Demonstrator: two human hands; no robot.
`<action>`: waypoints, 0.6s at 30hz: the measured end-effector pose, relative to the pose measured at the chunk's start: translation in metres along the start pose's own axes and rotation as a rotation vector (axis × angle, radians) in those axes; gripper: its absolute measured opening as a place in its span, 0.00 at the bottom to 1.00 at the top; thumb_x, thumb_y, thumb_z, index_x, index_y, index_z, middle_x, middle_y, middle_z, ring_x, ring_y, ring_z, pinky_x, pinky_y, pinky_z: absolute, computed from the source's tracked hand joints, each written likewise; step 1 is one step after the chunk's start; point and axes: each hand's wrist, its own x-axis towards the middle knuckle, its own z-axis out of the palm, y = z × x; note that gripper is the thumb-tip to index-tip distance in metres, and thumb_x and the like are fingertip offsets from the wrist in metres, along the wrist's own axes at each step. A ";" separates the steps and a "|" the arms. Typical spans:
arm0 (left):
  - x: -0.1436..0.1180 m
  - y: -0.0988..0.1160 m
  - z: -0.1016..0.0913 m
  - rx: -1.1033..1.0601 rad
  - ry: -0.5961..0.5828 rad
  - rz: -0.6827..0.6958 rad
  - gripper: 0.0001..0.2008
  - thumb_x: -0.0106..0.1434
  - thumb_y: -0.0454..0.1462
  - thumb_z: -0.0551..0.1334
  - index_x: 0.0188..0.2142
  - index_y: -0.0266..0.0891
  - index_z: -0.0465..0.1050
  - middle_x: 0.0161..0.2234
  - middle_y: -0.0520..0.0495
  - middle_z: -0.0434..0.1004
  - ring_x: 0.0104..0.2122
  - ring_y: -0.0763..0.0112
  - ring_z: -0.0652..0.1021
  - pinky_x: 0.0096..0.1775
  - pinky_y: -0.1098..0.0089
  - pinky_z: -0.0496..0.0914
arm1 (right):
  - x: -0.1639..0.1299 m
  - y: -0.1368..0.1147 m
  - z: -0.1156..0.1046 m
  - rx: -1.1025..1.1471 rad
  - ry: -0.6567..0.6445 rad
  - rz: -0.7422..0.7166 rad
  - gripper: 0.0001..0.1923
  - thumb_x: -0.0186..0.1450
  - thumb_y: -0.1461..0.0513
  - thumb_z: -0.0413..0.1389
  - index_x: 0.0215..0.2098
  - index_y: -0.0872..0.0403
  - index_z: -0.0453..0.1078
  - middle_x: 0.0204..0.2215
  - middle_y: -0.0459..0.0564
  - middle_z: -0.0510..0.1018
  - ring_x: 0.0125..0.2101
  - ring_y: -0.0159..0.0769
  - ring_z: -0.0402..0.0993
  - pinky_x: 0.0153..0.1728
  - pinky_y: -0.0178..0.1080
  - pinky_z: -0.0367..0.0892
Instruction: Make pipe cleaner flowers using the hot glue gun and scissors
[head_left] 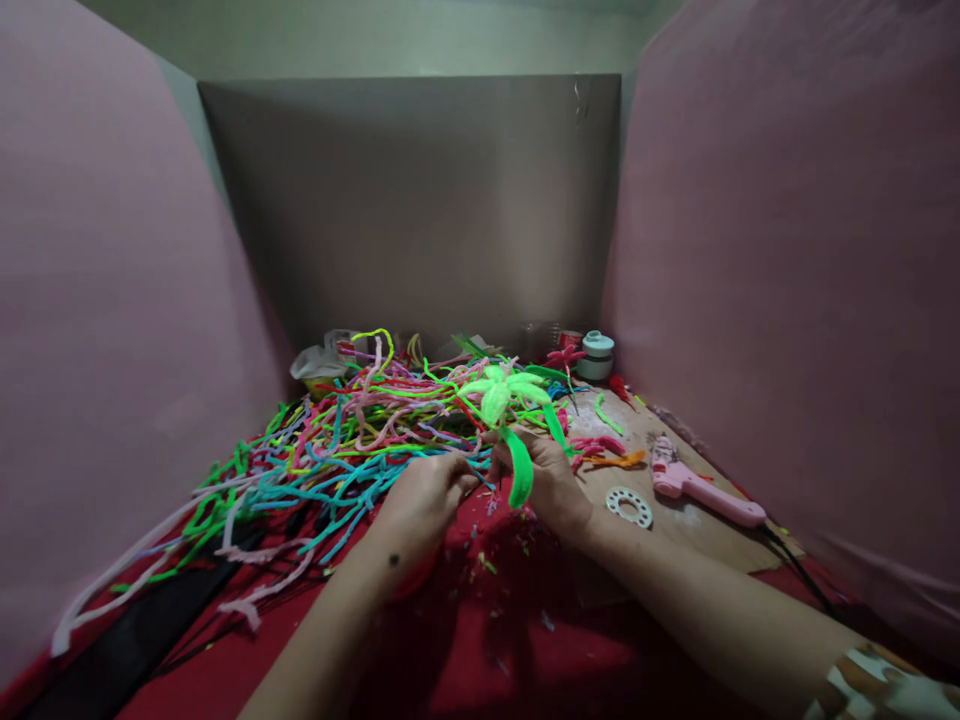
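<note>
- The right hand (551,478) has its fingers (525,440) curled in and pinched around the stem of a neon-green pipe-cleaner flower (504,392), just under the bloom.
- The flower stands roughly upright, its long axis running from the hand up and away from the person; the fuzzy petals fan out at the top, pointing toward the grey back panel (420,200).
- A bright green looped leaf (519,468) hangs down from the stem, in front of the right hand, pointing toward the person.
- The left hand (424,500) is just beside the right, fingers (459,478) bent and drawn together at the base of the stem; whether they grip the stem or a loose strand cannot be told.
- Both hands hover over a red cloth (525,640) strewn with small fuzzy clippings.
- Left of and behind the hands lies a tangled heap of multicoloured pipe cleaners (337,430), touching the left hand's knuckles.
- Right of the right hand, on a brown board (712,540), lies a white ring with holes (629,506), near the wrist.
- Further right lies a pink glue gun (701,485), nozzle away from the person.
- At the back stands a pale green lidded jar (597,355).
</note>
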 end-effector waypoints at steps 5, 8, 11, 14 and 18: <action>0.003 0.002 -0.009 -0.595 -0.056 -0.096 0.15 0.56 0.46 0.61 0.23 0.36 0.70 0.16 0.54 0.64 0.16 0.78 0.62 0.21 0.75 0.55 | 0.002 -0.001 -0.001 -0.036 -0.025 -0.050 0.10 0.60 0.58 0.55 0.25 0.55 0.70 0.21 0.43 0.66 0.23 0.29 0.64 0.28 0.33 0.61; -0.006 0.006 -0.011 -0.894 -0.139 -0.062 0.20 0.54 0.52 0.62 0.24 0.34 0.71 0.18 0.53 0.65 0.17 0.79 0.63 0.21 0.75 0.56 | 0.003 -0.002 -0.003 -0.124 -0.025 -0.096 0.10 0.61 0.61 0.53 0.22 0.54 0.69 0.20 0.42 0.65 0.23 0.29 0.63 0.28 0.33 0.61; -0.012 0.009 -0.007 -1.065 -0.211 -0.129 0.21 0.49 0.51 0.66 0.24 0.33 0.72 0.19 0.52 0.65 0.17 0.80 0.62 0.19 0.76 0.56 | 0.004 0.001 -0.004 -0.097 -0.028 -0.090 0.08 0.59 0.62 0.53 0.24 0.54 0.70 0.22 0.43 0.66 0.25 0.30 0.63 0.30 0.33 0.62; -0.011 0.011 0.000 -1.195 -0.251 -0.218 0.17 0.46 0.46 0.70 0.24 0.32 0.72 0.17 0.54 0.64 0.15 0.82 0.62 0.19 0.77 0.56 | 0.004 0.004 -0.003 -0.024 -0.043 -0.095 0.07 0.58 0.64 0.53 0.27 0.54 0.73 0.26 0.44 0.69 0.30 0.31 0.64 0.35 0.35 0.62; -0.005 0.013 0.011 -1.313 -0.200 -0.245 0.16 0.39 0.41 0.74 0.23 0.30 0.74 0.19 0.51 0.70 0.18 0.81 0.66 0.20 0.77 0.58 | 0.002 0.000 0.000 0.069 -0.079 -0.055 0.08 0.56 0.64 0.54 0.30 0.53 0.75 0.24 0.44 0.71 0.29 0.32 0.64 0.35 0.35 0.62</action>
